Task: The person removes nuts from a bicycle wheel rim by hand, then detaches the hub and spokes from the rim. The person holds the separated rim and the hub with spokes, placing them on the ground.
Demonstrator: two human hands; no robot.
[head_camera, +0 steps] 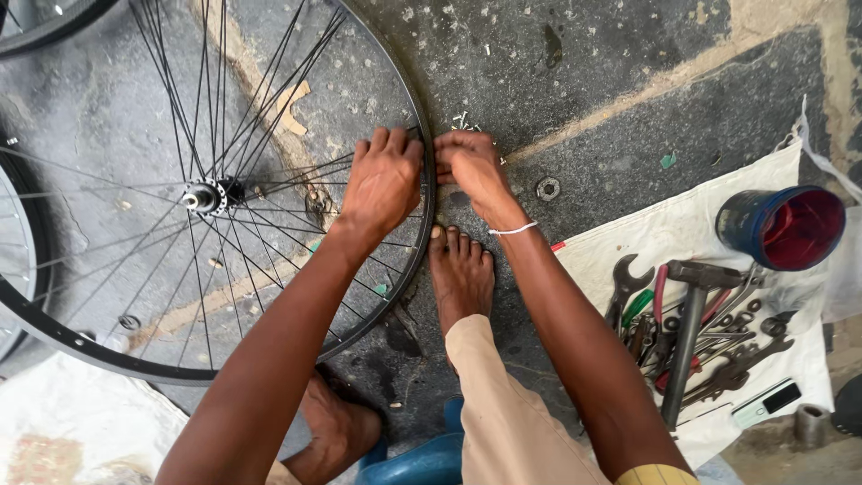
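Black bicycle wheel rim [429, 224] flat on the dark concrete floor [611, 81], pinned by a bare foot [460, 274] just below the grip. Left hand [384, 182] clamped over the rim, right hand [469, 166] clenched alongside, nearly touching. Off right of the grip: hammer [687, 323], spanners [727, 359], blue tin [779, 226] on white cloth [664, 224].

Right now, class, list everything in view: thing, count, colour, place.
bicycle wheel: one, black rim, silver spokes, flat on the floor at left
other wheels: parts of two, left edge
nut: one, grey, floor near centre
cloth: one, white, right
tub: one, blue, red inside, on the cloth
hammer: one, dark, on the cloth
spanners: several, grey, beside the hammer
feet: two, bare
left hand: on the rim
right hand: on the rim
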